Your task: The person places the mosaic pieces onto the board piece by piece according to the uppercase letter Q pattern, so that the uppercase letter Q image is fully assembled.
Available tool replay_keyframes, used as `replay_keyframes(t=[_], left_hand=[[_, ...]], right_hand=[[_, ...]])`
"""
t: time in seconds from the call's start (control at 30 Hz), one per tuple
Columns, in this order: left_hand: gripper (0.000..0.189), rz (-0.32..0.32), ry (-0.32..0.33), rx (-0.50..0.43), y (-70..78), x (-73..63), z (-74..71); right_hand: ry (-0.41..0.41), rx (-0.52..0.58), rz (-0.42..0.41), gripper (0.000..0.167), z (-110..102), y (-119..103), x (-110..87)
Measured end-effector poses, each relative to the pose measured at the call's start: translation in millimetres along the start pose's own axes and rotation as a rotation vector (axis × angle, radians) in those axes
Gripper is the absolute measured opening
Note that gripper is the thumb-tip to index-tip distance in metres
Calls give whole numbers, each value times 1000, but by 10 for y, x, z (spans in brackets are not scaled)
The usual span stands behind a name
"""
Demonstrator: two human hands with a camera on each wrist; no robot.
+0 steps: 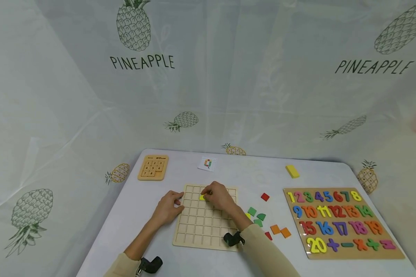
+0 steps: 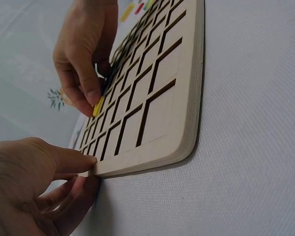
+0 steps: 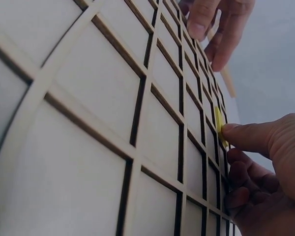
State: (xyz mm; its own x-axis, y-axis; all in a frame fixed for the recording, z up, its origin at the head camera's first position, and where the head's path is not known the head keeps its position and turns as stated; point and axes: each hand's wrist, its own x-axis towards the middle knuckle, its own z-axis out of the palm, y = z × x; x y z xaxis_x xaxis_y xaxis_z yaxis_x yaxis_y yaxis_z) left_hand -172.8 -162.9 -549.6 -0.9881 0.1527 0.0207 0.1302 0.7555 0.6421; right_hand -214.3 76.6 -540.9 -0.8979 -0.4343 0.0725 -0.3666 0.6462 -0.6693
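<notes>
A pale wooden grid board (image 1: 194,219) with square recesses lies on the table. At its left edge is my left hand (image 1: 168,207); in the left wrist view the thumb and curled fingers (image 2: 71,160) hold the rim. My right hand (image 1: 219,197) reaches over the far part of the board, pinching a small yellow tile (image 1: 202,197) between thumb and fingers. In the right wrist view the yellow tile (image 3: 219,123) stands tilted at the recesses, partly hidden by the thumb. To the board's right lie loose green tiles (image 1: 252,211), orange tiles (image 1: 275,229) and red tiles (image 1: 265,197).
A number board (image 1: 346,246) with coloured numerals covers the table's right side. A wooden number slide puzzle (image 1: 153,167) is at the back left. Behind the grid lies a small picture card (image 1: 207,164); a yellow block (image 1: 292,171) sits at the back right.
</notes>
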Motion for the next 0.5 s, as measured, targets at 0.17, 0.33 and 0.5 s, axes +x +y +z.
replay_keyframes(t=[0.17,0.33,0.5], left_hand=[[55,5,-1,0,-2,10,-6],[55,17,12,6,-2,-2,-10],[55,19,10,4,14,-23,-8]], right_hand=[[5,-6,-4,15,5,8,11],[19,-7,-5,15,-61,11,-44],[85,24,9,15,-294,114,-219]])
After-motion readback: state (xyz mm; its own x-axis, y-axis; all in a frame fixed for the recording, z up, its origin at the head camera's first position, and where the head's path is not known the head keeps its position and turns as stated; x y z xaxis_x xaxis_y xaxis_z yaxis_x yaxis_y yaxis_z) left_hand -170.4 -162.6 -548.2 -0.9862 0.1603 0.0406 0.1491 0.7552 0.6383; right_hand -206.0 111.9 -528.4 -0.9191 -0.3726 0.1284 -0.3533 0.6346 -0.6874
